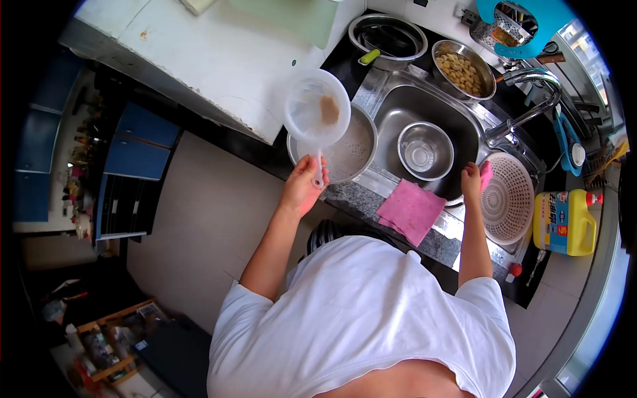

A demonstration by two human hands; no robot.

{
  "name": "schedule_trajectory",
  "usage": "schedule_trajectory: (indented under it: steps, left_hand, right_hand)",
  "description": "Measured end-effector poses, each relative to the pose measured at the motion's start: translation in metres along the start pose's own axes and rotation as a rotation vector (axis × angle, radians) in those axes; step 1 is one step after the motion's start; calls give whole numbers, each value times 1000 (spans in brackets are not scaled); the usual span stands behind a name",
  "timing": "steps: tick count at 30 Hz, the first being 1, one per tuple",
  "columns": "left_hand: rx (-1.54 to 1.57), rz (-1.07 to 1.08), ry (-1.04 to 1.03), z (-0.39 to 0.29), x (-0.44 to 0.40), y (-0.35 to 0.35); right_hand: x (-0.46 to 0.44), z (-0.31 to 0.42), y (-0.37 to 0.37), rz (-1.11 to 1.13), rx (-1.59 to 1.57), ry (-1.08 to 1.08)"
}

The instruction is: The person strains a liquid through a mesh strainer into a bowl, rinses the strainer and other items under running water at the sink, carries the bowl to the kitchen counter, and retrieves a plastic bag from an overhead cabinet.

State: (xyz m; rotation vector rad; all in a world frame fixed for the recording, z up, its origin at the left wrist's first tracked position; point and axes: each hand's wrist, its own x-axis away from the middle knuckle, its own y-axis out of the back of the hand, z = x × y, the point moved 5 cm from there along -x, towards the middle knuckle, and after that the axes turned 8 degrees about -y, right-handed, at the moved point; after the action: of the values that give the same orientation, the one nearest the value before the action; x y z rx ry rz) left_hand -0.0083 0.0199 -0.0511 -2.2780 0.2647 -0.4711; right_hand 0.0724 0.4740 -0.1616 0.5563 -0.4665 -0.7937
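Grasping scoop (pixel 313 109) in left grip (pixel 305 184) | pointing lengthwise forward, partly over basin (pixel 369 132) | clutching cloth (pixel 486 174) in right grip (pixel 470 180)

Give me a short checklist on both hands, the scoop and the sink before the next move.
1. Left hand on the scoop by its handle: ok.
2. Right hand free: not ok; it holds something pink.
3. Scoop apart from the metal basin: cannot tell; they overlap in view.
4. Scoop empty: cannot tell; a brown patch shows in or through it.
5. Sink empty: not ok; a metal bowl sits there.
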Motion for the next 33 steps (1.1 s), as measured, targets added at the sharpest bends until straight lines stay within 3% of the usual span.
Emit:
schedule_trajectory:
  steps: [6,10,13,14,16,19,20,22,23,25,26,28,33]
  left_hand:
    - [121,-34,63,-1,1,-3]
    - [144,-37,131,-12,7,-8]
    - [147,-58,168,-26,14,-15]
    - [160,-57,179,-30,15,-17]
    - [181,-57,196,-42,19,-27]
    - [61,-64,222,-60,22,-35]
    - [57,-73,217,-66,24,-39]
    - [-270,-39,195,-79,27,-46]
    - [-402,-52,197,-84,29,-52]
    - [-536,-30,193,-92,29,-56]
    - [-665,-5,188,-95,29,-57]
    - [-786,-12,168,-98,29,-59]
    - [-1033,-10,103,-100,29,-57]
  right_hand:
    - [-9,-5,-26,15,82,49]
    - [-4,-4,-42,56,289,-267]
    - [-23,-53,-77,116,81,-481]
    - [-32,-73,-94,358,-71,-596]
    - [-9,-54,-95,346,-267,-702]
    - [-7,-42,-99,217,-261,-656]
    - [-5,-33,-88,0,-244,-542]
    - [-7,-8,-79,7,-188,-362]
    - [-22,-28,-88,13,-190,-366]
    - [-58,-64,-105,-14,-150,-135]
    - [-48,-50,-97,-12,-151,-134]
    - [-12,-7,-68,87,-554,-269]
    - [13,23,-26,116,-660,-237]
